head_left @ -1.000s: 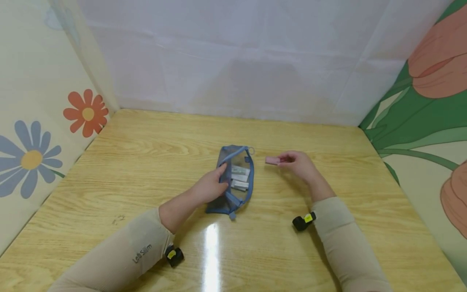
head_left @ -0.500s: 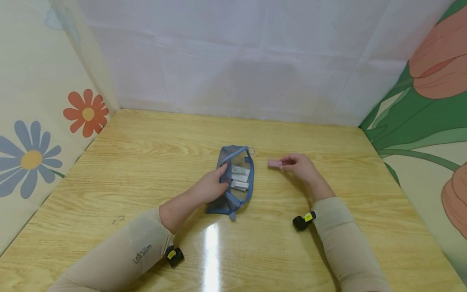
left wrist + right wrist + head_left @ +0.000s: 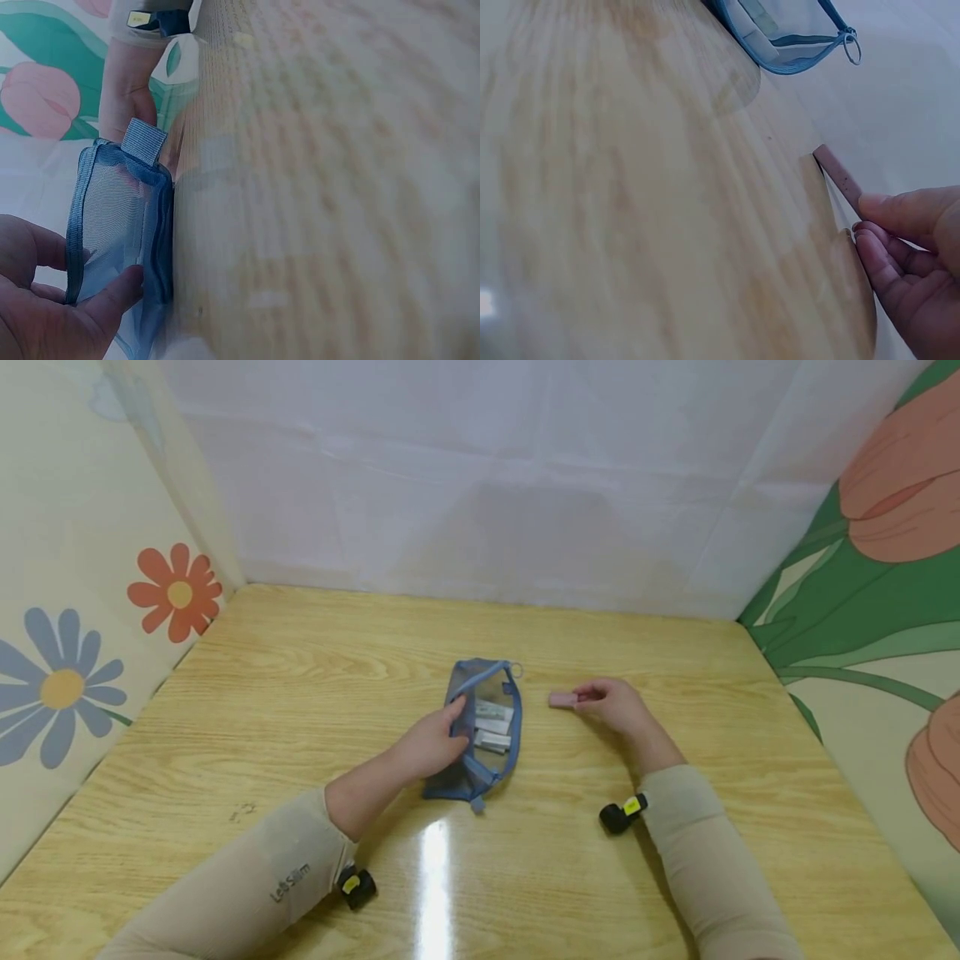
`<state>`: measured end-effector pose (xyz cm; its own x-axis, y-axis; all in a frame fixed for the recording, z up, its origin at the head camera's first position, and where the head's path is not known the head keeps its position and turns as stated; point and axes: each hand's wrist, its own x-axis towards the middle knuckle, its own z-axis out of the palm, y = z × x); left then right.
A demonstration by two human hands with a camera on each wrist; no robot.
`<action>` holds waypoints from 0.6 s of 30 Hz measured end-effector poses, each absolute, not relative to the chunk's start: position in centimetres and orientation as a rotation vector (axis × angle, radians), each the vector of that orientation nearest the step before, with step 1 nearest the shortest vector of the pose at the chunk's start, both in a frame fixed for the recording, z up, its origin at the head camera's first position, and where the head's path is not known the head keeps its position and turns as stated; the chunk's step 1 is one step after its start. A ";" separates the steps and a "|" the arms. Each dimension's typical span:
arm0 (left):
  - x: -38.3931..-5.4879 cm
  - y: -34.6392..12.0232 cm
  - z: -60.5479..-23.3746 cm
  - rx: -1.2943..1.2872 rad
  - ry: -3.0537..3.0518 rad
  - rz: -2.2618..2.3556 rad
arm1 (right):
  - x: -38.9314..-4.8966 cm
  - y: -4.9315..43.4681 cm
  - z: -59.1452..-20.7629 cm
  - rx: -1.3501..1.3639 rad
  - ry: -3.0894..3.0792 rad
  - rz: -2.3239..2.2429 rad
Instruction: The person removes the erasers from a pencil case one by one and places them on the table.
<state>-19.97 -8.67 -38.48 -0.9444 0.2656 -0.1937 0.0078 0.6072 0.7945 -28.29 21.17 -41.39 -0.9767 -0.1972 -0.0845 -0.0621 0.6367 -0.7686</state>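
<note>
My left hand (image 3: 429, 743) grips one side of a blue mesh zipper pouch (image 3: 459, 779), its thumb and fingers on opposite faces of the mesh in the left wrist view. The pouch's mouth gapes toward the right, and small white and greenish packets (image 3: 492, 725) show inside. To the right of the pouch, my right hand (image 3: 613, 703) pinches one end of a small flat pink bar (image 3: 562, 699) between thumb and fingers. In the right wrist view the bar (image 3: 838, 177) slants with its free end low at the tabletop, apart from the pouch.
The wooden table (image 3: 337, 643) carries the pouch near its middle. A white sheet (image 3: 480, 477) hangs along the back edge, with flower-printed panels (image 3: 67, 568) on either side. A metal ring (image 3: 516, 670) sits at the pouch's far corner.
The right hand and the pink bar have shifted slightly toward the near side of the table. The left hand and the pouch have stayed in place.
</note>
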 end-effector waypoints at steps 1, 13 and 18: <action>-20.0 -8.7 -38.5 0.225 2.544 1.254 | -28.3 21.2 -41.4 -0.216 2.696 -1.248; -19.9 -8.6 -38.5 0.201 2.533 1.250 | -28.1 20.9 -41.1 -0.164 2.710 -1.214; -19.9 -8.6 -38.4 0.201 2.538 1.250 | -27.8 20.8 -41.0 -0.168 2.721 -1.207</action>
<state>-19.89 -8.64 -38.41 -0.9438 0.2563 -0.2086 -0.0090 0.6109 0.7917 -27.83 20.81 -40.96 -0.9809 -0.1668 -0.1005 -0.0375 0.6680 -0.7432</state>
